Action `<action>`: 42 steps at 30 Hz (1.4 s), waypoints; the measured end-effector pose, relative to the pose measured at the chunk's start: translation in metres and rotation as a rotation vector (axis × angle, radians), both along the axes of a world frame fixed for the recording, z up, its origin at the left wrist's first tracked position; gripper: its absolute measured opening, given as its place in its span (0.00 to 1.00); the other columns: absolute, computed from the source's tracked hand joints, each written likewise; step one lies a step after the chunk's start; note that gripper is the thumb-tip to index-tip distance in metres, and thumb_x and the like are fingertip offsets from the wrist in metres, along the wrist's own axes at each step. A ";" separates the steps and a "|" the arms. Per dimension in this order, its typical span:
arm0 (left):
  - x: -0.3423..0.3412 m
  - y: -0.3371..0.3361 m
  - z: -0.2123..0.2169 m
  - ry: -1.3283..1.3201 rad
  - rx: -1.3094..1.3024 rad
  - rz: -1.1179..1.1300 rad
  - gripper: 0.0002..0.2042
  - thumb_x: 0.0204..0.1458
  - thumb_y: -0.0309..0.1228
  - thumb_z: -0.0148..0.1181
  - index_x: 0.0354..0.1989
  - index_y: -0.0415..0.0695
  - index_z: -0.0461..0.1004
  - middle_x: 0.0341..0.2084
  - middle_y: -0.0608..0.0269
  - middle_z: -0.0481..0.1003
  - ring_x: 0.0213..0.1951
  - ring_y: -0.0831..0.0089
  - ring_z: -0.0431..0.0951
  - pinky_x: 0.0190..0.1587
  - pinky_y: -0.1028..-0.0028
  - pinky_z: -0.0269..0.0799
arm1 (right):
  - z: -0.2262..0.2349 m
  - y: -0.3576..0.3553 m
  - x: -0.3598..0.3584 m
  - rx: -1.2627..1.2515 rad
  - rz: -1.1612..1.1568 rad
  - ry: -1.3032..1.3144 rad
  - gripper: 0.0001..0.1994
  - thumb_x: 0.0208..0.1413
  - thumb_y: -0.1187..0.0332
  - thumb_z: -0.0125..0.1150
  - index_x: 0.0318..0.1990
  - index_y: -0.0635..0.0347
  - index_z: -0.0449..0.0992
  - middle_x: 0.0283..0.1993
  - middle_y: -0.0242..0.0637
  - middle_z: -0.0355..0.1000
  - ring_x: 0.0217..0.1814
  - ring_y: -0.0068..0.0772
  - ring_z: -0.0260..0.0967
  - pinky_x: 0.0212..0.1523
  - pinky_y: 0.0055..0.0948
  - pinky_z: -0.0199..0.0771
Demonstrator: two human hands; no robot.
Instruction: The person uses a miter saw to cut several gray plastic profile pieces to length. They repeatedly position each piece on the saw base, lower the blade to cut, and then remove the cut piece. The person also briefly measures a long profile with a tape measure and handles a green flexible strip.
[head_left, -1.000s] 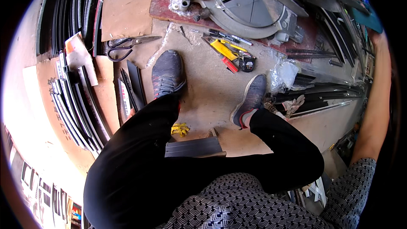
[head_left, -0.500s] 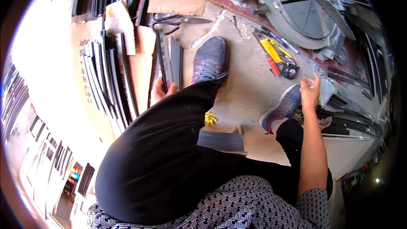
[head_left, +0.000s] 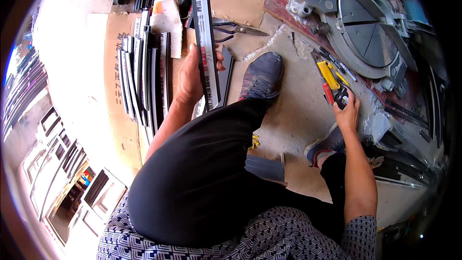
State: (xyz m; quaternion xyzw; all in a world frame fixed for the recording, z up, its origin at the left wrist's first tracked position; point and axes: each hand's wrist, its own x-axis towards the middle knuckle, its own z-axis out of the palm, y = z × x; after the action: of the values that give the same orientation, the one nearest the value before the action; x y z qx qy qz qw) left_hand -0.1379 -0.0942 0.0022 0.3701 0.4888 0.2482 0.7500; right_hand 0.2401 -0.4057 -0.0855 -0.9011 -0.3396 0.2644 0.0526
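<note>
My left hand (head_left: pixel 191 79) is closed around a short dark profile strip (head_left: pixel 206 38) covered with white printed film, held above the floor beside my raised knee. Another grey profile piece (head_left: pixel 226 77) lies just behind it. On the right, my right hand (head_left: pixel 347 113) has its fingers around a black tape measure (head_left: pixel 341 97), which they partly cover. Touching or close to the tape measure are a yellow-handled tool (head_left: pixel 328 75) and a red-handled tool (head_left: pixel 327 93), with several pens or slim tools (head_left: pixel 342 66) alongside.
A grey mitre saw (head_left: pixel 368 38) stands on a reddish board at the far right. Black-handled scissors (head_left: pixel 245 30) lie beyond my shoe (head_left: pixel 262 77). Bundled dark profiles (head_left: pixel 139 72) rest on cardboard (head_left: pixel 113 67) at left. Clear plastic wrap (head_left: pixel 378 123) lies at right.
My left hand has raised the profile strip from beside my knee. My right hand, open and in the air before, has come down onto the tape measure. The view has shifted slightly.
</note>
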 end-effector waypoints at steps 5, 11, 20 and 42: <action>0.024 0.023 0.019 -0.166 -0.053 0.160 0.33 0.73 0.56 0.28 0.57 0.37 0.68 0.36 0.59 0.75 0.34 0.69 0.72 0.47 0.65 0.71 | -0.009 -0.003 0.006 -0.011 0.011 -0.017 0.39 0.49 0.69 0.76 0.69 0.53 0.61 0.66 0.59 0.61 0.66 0.65 0.65 0.66 0.50 0.70; 0.037 0.041 0.046 -0.393 -0.062 0.200 0.35 0.73 0.56 0.23 0.57 0.36 0.69 0.35 0.60 0.75 0.34 0.68 0.72 0.46 0.66 0.70 | 0.006 -0.007 0.007 0.054 0.065 -0.048 0.36 0.48 0.67 0.77 0.63 0.62 0.63 0.63 0.60 0.65 0.64 0.66 0.66 0.64 0.51 0.69; 0.073 0.052 0.104 -0.554 0.057 0.154 0.35 0.72 0.58 0.27 0.58 0.37 0.69 0.34 0.60 0.74 0.33 0.68 0.72 0.46 0.67 0.68 | 0.059 -0.026 -0.021 0.154 -0.216 0.164 0.31 0.47 0.60 0.78 0.55 0.61 0.69 0.47 0.50 0.76 0.48 0.49 0.75 0.53 0.43 0.74; 0.137 0.046 0.345 -0.969 0.276 -0.371 0.32 0.73 0.54 0.34 0.58 0.35 0.71 0.33 0.60 0.75 0.33 0.67 0.73 0.49 0.63 0.71 | 0.340 0.057 -0.081 0.727 -0.076 1.069 0.35 0.56 0.58 0.77 0.65 0.63 0.66 0.49 0.30 0.70 0.51 0.21 0.66 0.55 0.24 0.69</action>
State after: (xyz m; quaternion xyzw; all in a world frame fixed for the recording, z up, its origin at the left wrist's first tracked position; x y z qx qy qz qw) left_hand -0.0009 -0.0487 0.3476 0.3886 -0.0241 0.3161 0.8652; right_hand 0.1593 -0.3488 0.2543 -0.5812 -0.3024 0.5427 0.5256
